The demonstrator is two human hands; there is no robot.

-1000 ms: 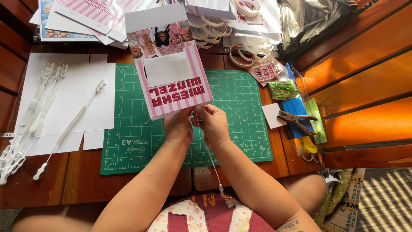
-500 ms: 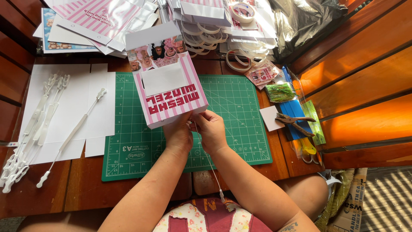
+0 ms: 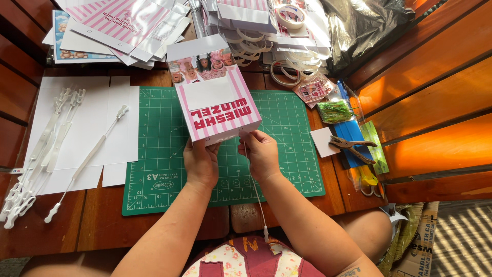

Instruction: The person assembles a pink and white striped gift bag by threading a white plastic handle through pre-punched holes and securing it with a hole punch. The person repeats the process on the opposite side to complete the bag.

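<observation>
Left hand grips the near edge of a pink-and-white striped paper box, fingers curled up under its bottom flap. At three o'clock from it, just beside, the right hand pinches the top end of a thin white plastic stick against the box's near right corner; the stick hangs down toward six o'clock and ends over the person's lap. Both hands are narrow, closed on what they hold.

That box stands tilted on a green cutting mat lying on the wooden bench, its open white window facing up. At nine o'clock from the mat lie white paper sheets with a loose white stick on them and a bunch of more sticks beyond. At twelve o'clock sits a pile of flat striped box blanks and tape rolls. At three o'clock, pliers rest on blue packets, well apart from the hands.
</observation>
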